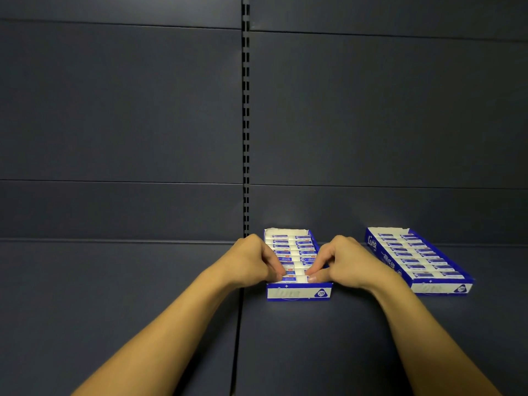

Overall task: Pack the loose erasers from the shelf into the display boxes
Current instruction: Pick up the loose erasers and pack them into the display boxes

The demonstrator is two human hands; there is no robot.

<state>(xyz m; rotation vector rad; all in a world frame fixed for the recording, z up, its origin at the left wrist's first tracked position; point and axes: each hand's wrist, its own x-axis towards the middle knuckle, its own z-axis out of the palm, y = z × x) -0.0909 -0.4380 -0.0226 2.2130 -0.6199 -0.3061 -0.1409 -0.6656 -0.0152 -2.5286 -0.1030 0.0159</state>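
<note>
On the dark grey metal shelf (143, 295), backed by dark panels and a slotted upright (246, 110), stand two long blue-and-white cardboard display boxes, well apart from one another. The nearer display box (299, 293) sits end-on in front of the person; the second display box (441, 287) lies off to the right, turned at an angle. Both look filled: each holds two columns of white erasers in blue printed sleeves (303, 247), lying flat and packed edge to edge from the back wall to the front lip. No loose eraser shows anywhere on the bare shelf.

The step in hand seems to be the seating of the last row at the front of the nearer box. The left hand (255, 261) has its fingers curled down onto the front eraser of the left column, and the right hand (340, 262) does the same on the right column, thumb and fingertips (312, 278) pinching or pressing the front piece; whether each truly grips its eraser or only pushes it down I cannot tell for certain.

By this look the packing is close to done. The next move probably calls for a light downward press so the front pair lies level with its neighbours, then a clean lift of both hands without dragging the thin front lip or tipping a sleeve up.
</note>
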